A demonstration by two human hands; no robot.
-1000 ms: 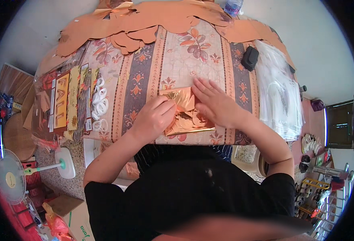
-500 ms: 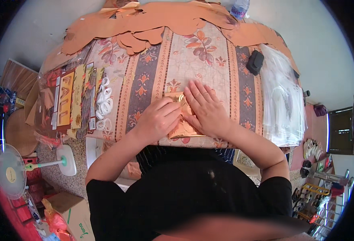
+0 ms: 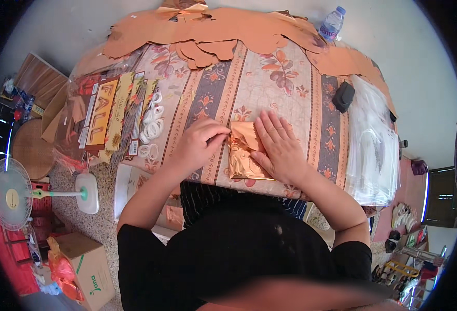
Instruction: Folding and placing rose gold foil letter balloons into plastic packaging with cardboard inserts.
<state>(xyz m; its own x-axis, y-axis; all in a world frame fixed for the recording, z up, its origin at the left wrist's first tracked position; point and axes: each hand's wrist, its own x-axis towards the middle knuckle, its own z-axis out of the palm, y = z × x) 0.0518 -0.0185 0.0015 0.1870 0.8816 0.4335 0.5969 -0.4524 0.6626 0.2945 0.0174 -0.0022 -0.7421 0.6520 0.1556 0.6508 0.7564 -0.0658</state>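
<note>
Nearest is your black shirt (image 3: 254, 249), with your dark striped trousers (image 3: 208, 202) showing just under the near edge of the cloth-covered tabletop (image 3: 262, 101). Straight ahead of you at 12 o'clock, close to that edge, lies the gold foil (image 3: 245, 165), flat on the cloth. Its near part is shiny and crumpled, while its far part looks smoother and duller.

Your left hand (image 3: 200, 144) is at the foil's left side, towards 11 o'clock, narrow, with thumb and forefinger drawn together at the tips. Those tips meet the foil's left edge near its far corner; you cannot tell from here whether any foil is caught between them. Your right hand (image 3: 282, 150) is wide and palm down over the foil's right side, its long fingers pointing towards 11 and 12 o'clock and its thumb stretched out across the foil.

A little farther off, between 10 and 11 o'clock, you have a row of white loops (image 3: 153, 129), just beside the printed orange and yellow packets (image 3: 105, 116) to their left. Between 1 and 2 o'clock lies a pile of clear plastic bags (image 3: 374, 150), with a small black case (image 3: 343, 97) by its far left side, at 1 o'clock. At the far side, orange-gold sheets (image 3: 197, 32) with wavy edges spread from 11 to 1 o'clock. Behind them at 1 o'clock stands a clear bottle (image 3: 332, 26) with a blue cap. Away on the floor, between 9 and 10 o'clock, is a white fan (image 3: 11, 199).
</note>
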